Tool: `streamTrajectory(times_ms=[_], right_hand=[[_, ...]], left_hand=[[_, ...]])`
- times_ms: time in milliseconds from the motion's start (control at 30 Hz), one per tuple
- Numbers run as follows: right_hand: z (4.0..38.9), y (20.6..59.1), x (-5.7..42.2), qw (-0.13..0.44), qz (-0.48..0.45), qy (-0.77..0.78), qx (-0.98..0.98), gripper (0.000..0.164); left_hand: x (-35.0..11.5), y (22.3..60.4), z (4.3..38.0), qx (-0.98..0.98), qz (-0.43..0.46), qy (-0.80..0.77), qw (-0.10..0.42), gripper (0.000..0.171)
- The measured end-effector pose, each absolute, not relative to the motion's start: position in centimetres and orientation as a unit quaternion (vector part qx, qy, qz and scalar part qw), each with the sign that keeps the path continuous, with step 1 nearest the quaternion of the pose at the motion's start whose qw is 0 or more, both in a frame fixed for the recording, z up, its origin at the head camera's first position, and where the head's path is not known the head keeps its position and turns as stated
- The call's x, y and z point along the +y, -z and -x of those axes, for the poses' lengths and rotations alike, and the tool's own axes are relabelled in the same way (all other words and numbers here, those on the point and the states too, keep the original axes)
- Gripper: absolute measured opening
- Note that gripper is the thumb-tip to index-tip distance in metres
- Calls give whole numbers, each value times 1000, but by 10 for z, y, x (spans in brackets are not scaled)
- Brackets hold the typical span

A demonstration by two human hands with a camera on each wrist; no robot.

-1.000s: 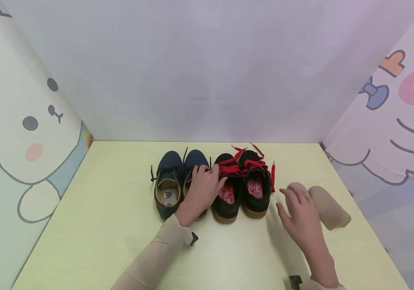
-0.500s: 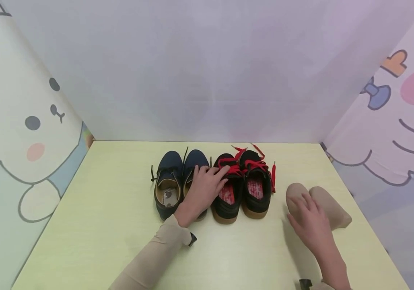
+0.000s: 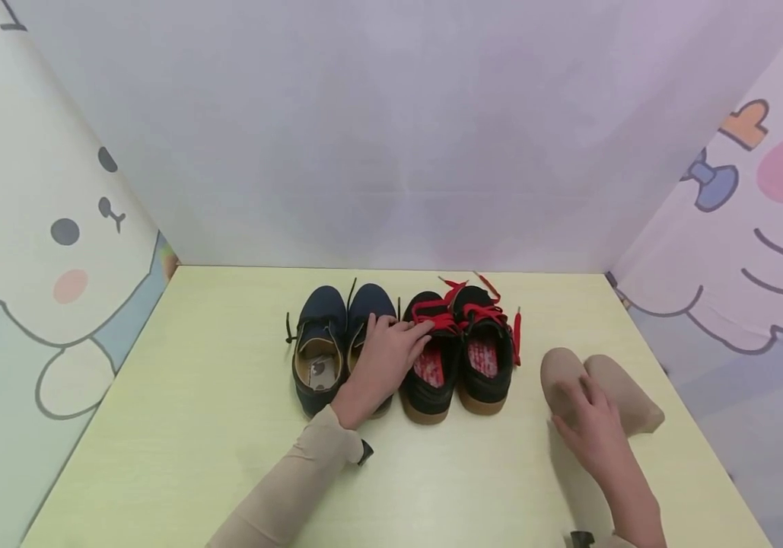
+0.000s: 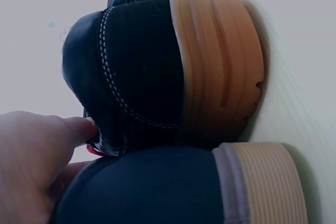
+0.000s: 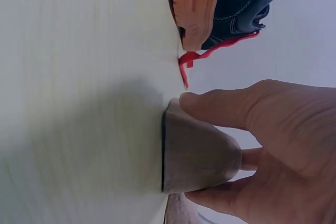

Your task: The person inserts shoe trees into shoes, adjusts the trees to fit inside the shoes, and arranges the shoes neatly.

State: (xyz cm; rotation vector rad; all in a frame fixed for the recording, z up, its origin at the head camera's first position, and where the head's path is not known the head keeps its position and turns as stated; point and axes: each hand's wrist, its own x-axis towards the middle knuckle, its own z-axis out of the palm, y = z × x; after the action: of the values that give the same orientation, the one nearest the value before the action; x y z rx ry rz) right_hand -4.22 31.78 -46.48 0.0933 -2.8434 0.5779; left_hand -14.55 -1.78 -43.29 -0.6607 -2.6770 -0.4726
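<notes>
Topping the yellowish table (image 3: 199, 457), black shoes (image 3: 456, 354) face a pale wall (image 3: 391, 137).

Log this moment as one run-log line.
left hand: touches black shoe; right hand: grips left beige shoe; blue shoes: leftmost on table
</notes>
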Motion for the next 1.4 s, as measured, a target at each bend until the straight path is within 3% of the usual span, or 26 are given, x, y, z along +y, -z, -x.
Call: streamTrajectory(times_ms=[400, 833, 1100, 1400], right_hand=[[42, 470, 323, 156, -34, -208, -965, 55], [37, 456, 318, 165, -5, -205, -965, 44], [32, 443, 313, 223, -23, -222, -949, 44], [38, 433, 311, 291, -121, -239, -918, 39]], left_hand=[[-15, 429, 148, -943, 228, 185, 154, 30], [-16, 428, 150, -946, 231, 176, 146, 30], [-15, 426, 149, -948, 230, 167, 141, 30], [-17, 426, 149, -950, 225, 163, 141, 31]])
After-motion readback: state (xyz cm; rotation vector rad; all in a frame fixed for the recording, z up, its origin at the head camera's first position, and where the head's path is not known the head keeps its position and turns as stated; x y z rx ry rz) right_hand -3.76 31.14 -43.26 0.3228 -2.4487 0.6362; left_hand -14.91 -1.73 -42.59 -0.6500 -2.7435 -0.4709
